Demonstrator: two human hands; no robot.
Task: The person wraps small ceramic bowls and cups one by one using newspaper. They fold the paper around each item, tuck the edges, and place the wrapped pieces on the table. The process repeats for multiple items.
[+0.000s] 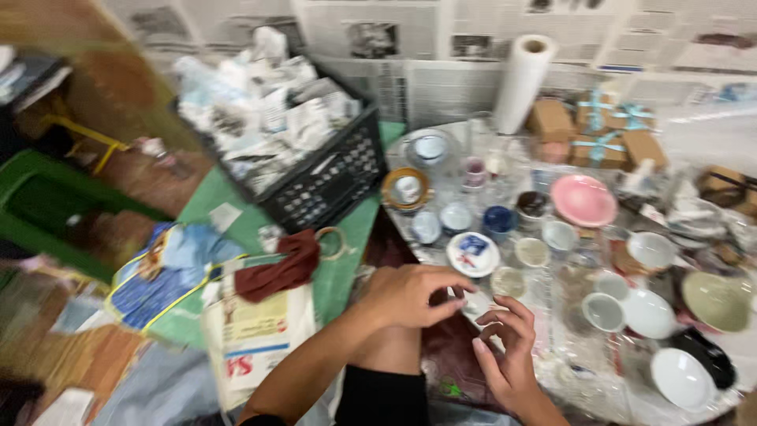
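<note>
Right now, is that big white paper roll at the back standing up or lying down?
Standing up, leaning slightly. The white paper roll rises on end from the table, its hollow core showing at the top.

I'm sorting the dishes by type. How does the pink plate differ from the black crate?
The pink plate is round, shallow and solid pink; the black crate is boxy, deep, with lattice walls. The pink plate looks bare, while the black crate is heaped with crumpled newspaper. The plate sits among the dishes on the right, the crate at the left. Both lie beyond the hands.

A small white cup (475,302), blurred, sits pinched between both hands above the cluttered table.
</note>
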